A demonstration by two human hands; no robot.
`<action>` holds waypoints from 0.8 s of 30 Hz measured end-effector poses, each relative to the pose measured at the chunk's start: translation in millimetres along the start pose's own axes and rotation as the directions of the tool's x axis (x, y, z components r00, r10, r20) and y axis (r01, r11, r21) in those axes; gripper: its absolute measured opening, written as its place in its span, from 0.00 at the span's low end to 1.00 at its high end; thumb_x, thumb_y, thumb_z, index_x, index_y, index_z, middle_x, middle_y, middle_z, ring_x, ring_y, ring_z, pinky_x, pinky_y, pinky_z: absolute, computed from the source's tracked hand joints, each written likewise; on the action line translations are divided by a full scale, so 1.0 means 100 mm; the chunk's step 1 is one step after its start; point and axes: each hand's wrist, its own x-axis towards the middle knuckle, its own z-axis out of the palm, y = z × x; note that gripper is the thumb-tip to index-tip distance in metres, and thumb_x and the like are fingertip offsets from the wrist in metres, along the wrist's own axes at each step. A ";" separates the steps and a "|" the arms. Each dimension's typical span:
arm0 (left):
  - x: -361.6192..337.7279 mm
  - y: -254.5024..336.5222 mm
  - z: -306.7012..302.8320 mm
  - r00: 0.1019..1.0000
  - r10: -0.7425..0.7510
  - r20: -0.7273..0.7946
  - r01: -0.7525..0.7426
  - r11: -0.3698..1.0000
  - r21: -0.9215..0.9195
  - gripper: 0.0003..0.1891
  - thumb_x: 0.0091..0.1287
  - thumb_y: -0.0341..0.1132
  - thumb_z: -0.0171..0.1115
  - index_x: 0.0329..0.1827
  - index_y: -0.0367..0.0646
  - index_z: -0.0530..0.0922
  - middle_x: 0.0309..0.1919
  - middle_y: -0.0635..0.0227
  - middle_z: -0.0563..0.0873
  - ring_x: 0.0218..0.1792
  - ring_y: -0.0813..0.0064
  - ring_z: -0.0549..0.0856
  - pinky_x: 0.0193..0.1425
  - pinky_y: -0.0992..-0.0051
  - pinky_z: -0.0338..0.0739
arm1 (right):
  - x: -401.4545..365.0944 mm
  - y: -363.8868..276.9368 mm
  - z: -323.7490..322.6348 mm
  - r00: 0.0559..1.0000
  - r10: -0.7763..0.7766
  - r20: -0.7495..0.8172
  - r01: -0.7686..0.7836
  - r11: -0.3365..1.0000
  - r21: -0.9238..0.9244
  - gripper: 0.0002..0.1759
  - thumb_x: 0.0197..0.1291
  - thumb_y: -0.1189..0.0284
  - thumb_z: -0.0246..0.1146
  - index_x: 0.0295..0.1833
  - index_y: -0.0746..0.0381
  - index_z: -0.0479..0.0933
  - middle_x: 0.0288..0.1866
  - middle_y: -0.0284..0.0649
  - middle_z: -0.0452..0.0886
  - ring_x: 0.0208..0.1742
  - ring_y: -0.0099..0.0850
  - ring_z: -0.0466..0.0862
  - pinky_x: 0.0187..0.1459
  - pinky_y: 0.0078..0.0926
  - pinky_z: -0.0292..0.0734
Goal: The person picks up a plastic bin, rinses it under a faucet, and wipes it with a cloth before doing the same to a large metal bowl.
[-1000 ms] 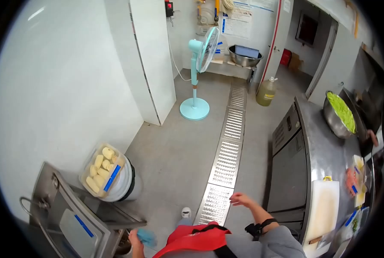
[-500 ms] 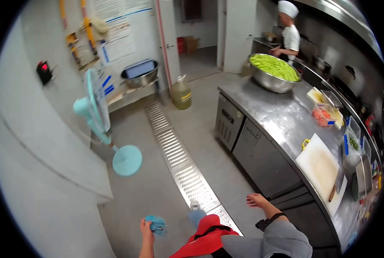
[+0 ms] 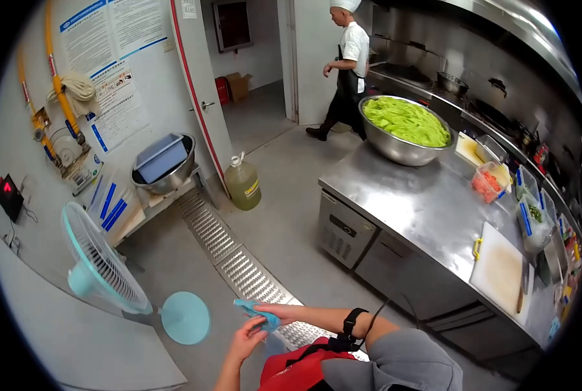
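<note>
A crumpled blue cloth (image 3: 269,320) is held in front of my body, above the floor drain. My left hand (image 3: 244,340) comes up from below, its fingertips pinching the near side of the cloth. From the right, my right hand (image 3: 283,313) reaches across and grips the cloth from the other side. The palm-side fingers of both hands are partly hidden by the cloth. A dark band (image 3: 352,324) circles my right forearm, and a red apron (image 3: 291,366) shows below.
A steel counter (image 3: 382,202) stands to the right with a large bowl of green vegetables (image 3: 405,129), a cutting board (image 3: 498,264) and a knife (image 3: 521,293). A fan (image 3: 102,260) is at left, an oil jug (image 3: 242,184) ahead. A co-worker (image 3: 351,65) walks behind the counter.
My right hand has moved left to meet my left hand and has taken hold of the cloth. My view has shifted rightward and closer to the counter. The co-worker has moved left toward the doorway.
</note>
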 end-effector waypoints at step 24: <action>6.69 0.83 -4.80 0.673 -0.341 -0.656 -0.119 0.826 -0.551 0.40 0.60 0.51 0.62 0.69 0.42 0.53 0.64 0.51 0.55 0.63 0.49 0.63 0.48 0.49 0.79 | 2.18 -5.33 -3.06 0.712 -0.284 -0.642 0.400 0.916 0.039 0.28 0.66 0.52 0.49 0.61 0.61 0.68 0.55 0.42 0.76 0.54 0.40 0.78 0.54 0.43 0.74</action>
